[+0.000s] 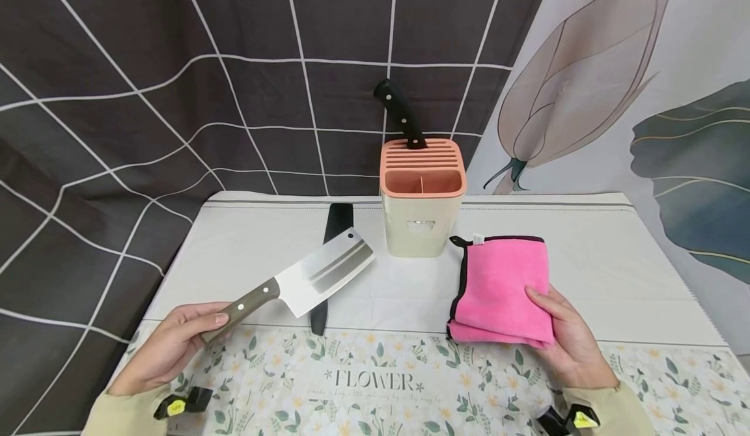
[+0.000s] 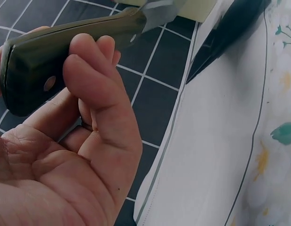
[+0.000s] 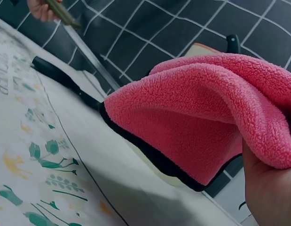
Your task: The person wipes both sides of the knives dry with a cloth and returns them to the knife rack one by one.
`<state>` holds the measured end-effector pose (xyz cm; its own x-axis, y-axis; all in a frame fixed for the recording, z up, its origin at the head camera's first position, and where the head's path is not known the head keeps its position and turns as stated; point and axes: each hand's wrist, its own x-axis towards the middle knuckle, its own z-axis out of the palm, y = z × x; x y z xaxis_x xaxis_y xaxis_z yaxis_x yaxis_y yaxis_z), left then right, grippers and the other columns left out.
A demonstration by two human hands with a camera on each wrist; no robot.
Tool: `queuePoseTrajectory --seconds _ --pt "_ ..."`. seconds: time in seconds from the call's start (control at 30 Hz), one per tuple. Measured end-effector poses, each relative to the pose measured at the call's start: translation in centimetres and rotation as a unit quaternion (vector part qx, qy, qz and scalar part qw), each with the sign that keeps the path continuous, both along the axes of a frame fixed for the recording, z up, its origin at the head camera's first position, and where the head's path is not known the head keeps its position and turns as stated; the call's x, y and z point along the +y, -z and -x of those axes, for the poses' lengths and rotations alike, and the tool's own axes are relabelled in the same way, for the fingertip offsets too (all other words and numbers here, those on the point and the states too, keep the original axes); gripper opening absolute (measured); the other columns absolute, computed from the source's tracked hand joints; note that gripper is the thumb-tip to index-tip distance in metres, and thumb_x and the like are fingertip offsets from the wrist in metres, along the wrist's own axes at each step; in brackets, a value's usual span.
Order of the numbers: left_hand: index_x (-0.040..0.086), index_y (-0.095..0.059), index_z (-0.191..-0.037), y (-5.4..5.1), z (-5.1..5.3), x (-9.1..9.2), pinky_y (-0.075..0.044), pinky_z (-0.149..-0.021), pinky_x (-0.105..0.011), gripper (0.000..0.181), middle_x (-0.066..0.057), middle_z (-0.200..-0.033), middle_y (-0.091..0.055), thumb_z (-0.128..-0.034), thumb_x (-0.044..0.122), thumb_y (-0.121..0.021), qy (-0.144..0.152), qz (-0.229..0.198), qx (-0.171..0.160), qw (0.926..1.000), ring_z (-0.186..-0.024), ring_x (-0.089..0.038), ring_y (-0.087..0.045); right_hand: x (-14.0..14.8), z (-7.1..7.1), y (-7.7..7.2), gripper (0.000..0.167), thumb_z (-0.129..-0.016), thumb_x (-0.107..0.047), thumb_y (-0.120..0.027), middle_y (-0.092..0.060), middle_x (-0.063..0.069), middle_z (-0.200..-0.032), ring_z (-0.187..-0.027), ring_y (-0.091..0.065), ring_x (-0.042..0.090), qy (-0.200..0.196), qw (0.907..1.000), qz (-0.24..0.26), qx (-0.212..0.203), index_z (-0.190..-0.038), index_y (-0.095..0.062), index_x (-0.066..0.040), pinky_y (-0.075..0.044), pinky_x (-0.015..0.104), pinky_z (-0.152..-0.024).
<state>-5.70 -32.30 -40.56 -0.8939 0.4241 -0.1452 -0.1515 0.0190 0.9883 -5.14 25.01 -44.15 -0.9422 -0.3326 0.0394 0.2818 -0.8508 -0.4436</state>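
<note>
In the head view my left hand (image 1: 178, 341) grips the brown handle of a cleaver (image 1: 325, 270), its broad steel blade pointing up and to the right. The left wrist view shows fingers curled round that handle (image 2: 56, 61). My right hand (image 1: 571, 338) holds a folded pink towel (image 1: 506, 286) with black edging by its right side, thumb on top. In the right wrist view the towel (image 3: 197, 108) hangs in a fold above the table. Partly hidden under the cleaver blade lies a black knife (image 1: 338, 221) on the tabletop.
A cream knife block (image 1: 416, 228) with an orange slotted top stands at the back of the table. A black-handled knife (image 1: 401, 114) sits in its slots. Floral cloth (image 1: 375, 416) covers the front of the table, and a dark gridded curtain (image 1: 246, 91) hangs behind.
</note>
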Motion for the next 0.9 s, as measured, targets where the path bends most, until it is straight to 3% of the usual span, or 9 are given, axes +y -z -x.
queuePoseTrajectory --seconds 0.13,0.43,0.63,0.73,0.9 --pt "0.012 -0.072 -0.121 -0.1 0.1 0.5 -0.051 -0.085 -0.022 0.037 0.000 -0.118 -0.069 -0.1050 -0.001 -0.041 -0.001 0.009 -0.008 0.9999 -0.101 -0.010 -0.064 -0.2 -0.1 -0.4 0.043 -0.109 -0.002 -0.021 -0.064 0.016 -0.127 -0.116 -0.065 0.029 0.011 0.9980 -0.057 0.024 -0.137 -0.053 -0.004 -0.055 0.041 -0.093" --pt "-0.003 -0.066 -0.127 -0.1 0.6 2.6 -0.050 -0.093 -0.024 0.031 0.000 -0.122 -0.068 -0.1057 0.006 -0.045 0.008 0.032 -0.008 0.9994 -0.108 -0.013 -0.062 -0.6 -0.3 -1.3 0.043 -0.109 -0.001 -0.024 -0.065 0.012 -0.129 -0.113 -0.067 0.026 0.016 0.9899 -0.126 0.063 -0.142 -0.051 -0.008 -0.056 0.039 -0.090" --pt "0.005 -0.072 -0.122 -0.2 1.0 3.9 -0.052 -0.088 -0.027 0.030 0.001 -0.117 -0.071 -0.1045 0.005 -0.047 -0.001 0.025 0.003 0.9997 -0.103 -0.013 -0.064 -0.8 -0.6 -1.5 0.042 -0.109 -0.001 -0.027 -0.067 0.010 -0.124 -0.107 -0.070 0.024 0.015 0.9818 -0.174 0.074 -0.141 -0.053 -0.011 -0.057 0.037 -0.084" --pt "0.011 -0.075 -0.116 -0.1 1.2 4.5 -0.052 -0.086 -0.026 0.031 0.001 -0.111 -0.073 -0.1040 0.005 -0.048 -0.007 0.015 0.007 0.9998 -0.097 -0.012 -0.065 -1.0 -0.7 -1.9 0.042 -0.109 -0.001 -0.030 -0.069 0.009 -0.122 -0.103 -0.071 0.024 0.024 0.9741 -0.211 0.079 -0.141 -0.054 -0.014 -0.058 0.037 -0.081" --pt "0.015 -0.078 -0.110 0.2 1.4 5.7 -0.054 -0.083 -0.028 0.030 0.002 -0.103 -0.074 -0.1037 0.007 -0.050 -0.018 0.014 0.006 0.9997 -0.089 -0.011 -0.065 -1.8 -0.7 -2.8 0.040 -0.108 0.000 -0.037 -0.073 0.007 -0.113 -0.093 -0.074 0.022 0.053 0.9487 -0.299 0.089 -0.139 -0.056 -0.017 -0.059 0.037 -0.074"
